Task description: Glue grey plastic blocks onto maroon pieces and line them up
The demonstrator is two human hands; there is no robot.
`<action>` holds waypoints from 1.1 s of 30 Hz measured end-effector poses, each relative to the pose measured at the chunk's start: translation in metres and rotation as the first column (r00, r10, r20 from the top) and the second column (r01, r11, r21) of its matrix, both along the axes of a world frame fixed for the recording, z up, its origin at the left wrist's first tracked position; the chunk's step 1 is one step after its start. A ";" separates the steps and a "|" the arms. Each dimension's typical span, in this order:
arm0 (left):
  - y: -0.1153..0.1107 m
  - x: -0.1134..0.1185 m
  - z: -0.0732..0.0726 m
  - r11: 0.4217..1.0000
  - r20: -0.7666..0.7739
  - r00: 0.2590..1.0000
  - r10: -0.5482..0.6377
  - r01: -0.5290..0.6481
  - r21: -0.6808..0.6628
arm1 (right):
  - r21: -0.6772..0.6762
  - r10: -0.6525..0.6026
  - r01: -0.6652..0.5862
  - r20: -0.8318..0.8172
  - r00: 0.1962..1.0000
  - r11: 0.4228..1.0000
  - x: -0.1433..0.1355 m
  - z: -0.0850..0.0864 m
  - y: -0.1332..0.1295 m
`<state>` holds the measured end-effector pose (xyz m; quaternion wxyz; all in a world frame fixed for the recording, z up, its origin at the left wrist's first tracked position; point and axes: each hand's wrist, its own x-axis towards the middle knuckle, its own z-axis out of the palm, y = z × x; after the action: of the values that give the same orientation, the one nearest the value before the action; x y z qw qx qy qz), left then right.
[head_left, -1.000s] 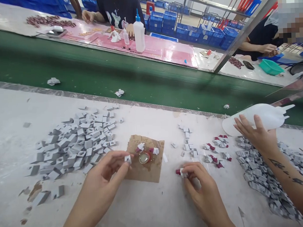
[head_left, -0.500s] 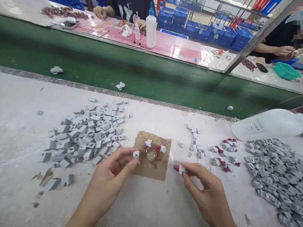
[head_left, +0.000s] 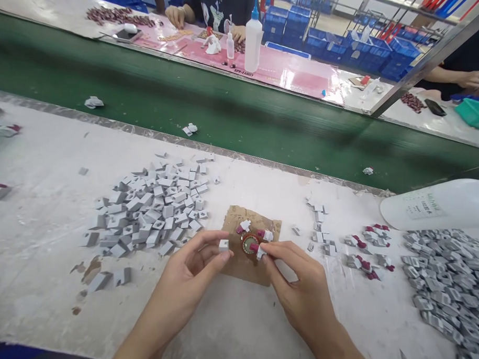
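Note:
Between thumb and fingers, my left hand (head_left: 195,275) pinches a small grey block (head_left: 223,245) with a hole in its face. My right hand (head_left: 295,274) grips a grey-and-maroon piece (head_left: 261,251), its maroon end over a round bottle cap (head_left: 250,244). The cap has a shiny inside and rests on a brown cardboard square (head_left: 246,272). Two more grey-and-maroon pieces lie at the cap's upper left (head_left: 244,226) and right (head_left: 266,234). A heap of grey blocks (head_left: 154,203) is left of the cardboard.
Right of the cardboard are loose grey pieces (head_left: 319,224), grey-and-maroon pieces (head_left: 370,258), a large heap of grey parts (head_left: 455,287) and a lying white bottle (head_left: 437,206). Beyond the green belt (head_left: 238,137), people sit at a bench with an upright bottle (head_left: 253,45).
My right hand has moved left, bringing its grey-and-maroon piece to the bottle cap. My left hand still holds the grey block. The view has shifted, with more of the table's left side showing.

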<state>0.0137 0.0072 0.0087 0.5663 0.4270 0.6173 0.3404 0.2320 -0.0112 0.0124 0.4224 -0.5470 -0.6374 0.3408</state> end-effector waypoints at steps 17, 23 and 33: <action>0.025 0.030 0.029 0.990 0.197 0.971 -0.134 0.123 0.069 | -0.414 -0.226 -0.071 -0.622 0.750 0.908 0.008 0.016 0.019; 0.028 0.038 0.031 0.985 0.228 0.959 -0.169 0.154 0.080 | -0.413 -0.244 -0.068 -0.654 0.716 0.908 0.010 0.016 0.019; 0.025 0.036 0.030 0.973 0.231 0.945 -0.232 0.224 0.061 | -0.362 -0.185 -0.061 -0.606 0.773 0.930 0.009 0.018 0.017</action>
<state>0.0494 0.0323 0.0383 0.6641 0.4615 0.4859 0.3316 0.2411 0.0054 0.0307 0.5144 -0.4902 -0.3661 0.6009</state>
